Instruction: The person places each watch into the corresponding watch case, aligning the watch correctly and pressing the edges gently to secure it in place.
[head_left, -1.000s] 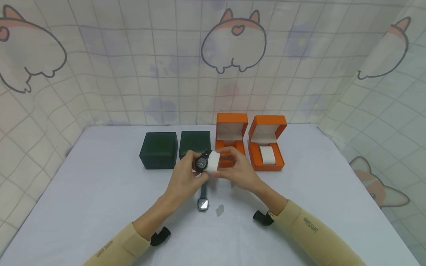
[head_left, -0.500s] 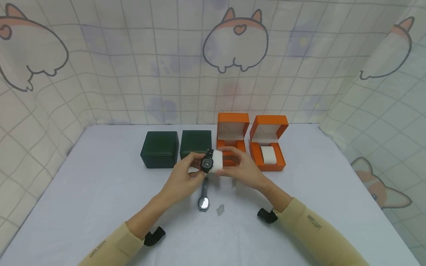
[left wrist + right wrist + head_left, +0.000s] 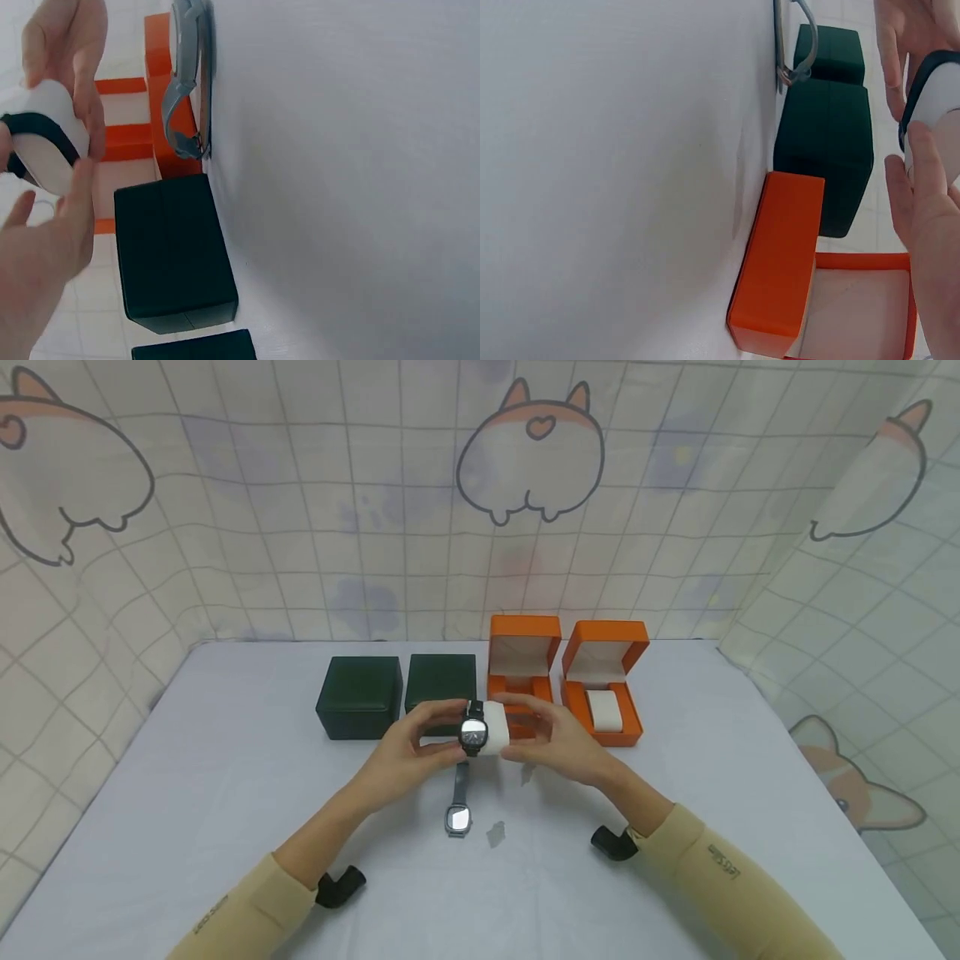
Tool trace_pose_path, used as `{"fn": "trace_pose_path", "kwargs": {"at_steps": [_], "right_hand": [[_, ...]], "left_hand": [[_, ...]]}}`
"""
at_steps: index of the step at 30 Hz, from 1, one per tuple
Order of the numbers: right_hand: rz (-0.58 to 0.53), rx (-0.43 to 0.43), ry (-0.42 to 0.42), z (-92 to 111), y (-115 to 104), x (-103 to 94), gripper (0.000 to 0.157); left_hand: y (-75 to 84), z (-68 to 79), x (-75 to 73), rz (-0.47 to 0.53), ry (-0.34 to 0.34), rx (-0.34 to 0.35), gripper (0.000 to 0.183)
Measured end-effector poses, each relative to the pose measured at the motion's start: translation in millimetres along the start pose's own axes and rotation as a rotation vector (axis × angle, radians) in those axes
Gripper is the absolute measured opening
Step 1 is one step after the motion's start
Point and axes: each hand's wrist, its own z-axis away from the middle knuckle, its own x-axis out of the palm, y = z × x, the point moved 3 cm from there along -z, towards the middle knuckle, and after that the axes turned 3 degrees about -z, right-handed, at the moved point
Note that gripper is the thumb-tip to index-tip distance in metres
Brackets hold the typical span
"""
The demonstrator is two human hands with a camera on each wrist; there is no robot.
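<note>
A black wristwatch (image 3: 473,734) is wrapped around a white watch pillow (image 3: 496,729), held up over the table in both hands. My left hand (image 3: 405,752) grips the watch from the left, thumb below and fingers above. From the other side my right hand (image 3: 558,742) pinches the pillow's right end. In the left wrist view the dark strap (image 3: 46,129) circles the pillow (image 3: 56,97). Below the hands lies a second watch (image 3: 458,818), its grey strap stretched out on the table. Behind the right hand an orange watch box (image 3: 524,627) stands with its lid up.
Another orange box (image 3: 632,732) stands open at right with a white pillow (image 3: 603,711) inside. Two closed dark green boxes, a left one (image 3: 358,697) and a right one (image 3: 441,675), stand at the back. A small grey scrap (image 3: 496,834) lies on the white table (image 3: 225,777).
The watch and pillow have shifted slightly right and turned, so the dial now faces the head camera more squarely. Both hands have moved a little right with them, keeping their hold.
</note>
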Motion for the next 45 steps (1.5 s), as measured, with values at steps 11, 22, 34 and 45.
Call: {"fn": "trace_pose_path", "kwargs": {"at_steps": [11, 22, 34, 45], "right_hand": [[-0.061, -0.017, -0.055, 1.0, -0.1, 0.6, 0.067], [-0.031, -0.066, -0.034, 0.9, 1.6, 0.8, 0.070], [-0.036, -0.088, 0.010, 0.3, 0.3, 5.8, 0.072], [-0.028, -0.121, 0.045, -1.1, -4.4, 9.0, 0.073]], "left_hand": [[-9.0, -1.3, -4.5, 0.099, -0.041, -0.046, 0.069], [-7.1, -1.8, -1.3, 0.091, -0.017, -0.061, 0.072], [-3.5, 0.7, 2.2, 0.140, -0.003, -0.042, 0.074], [0.1, -1.6, 5.0, 0.131, 0.002, 0.000, 0.077]]}}
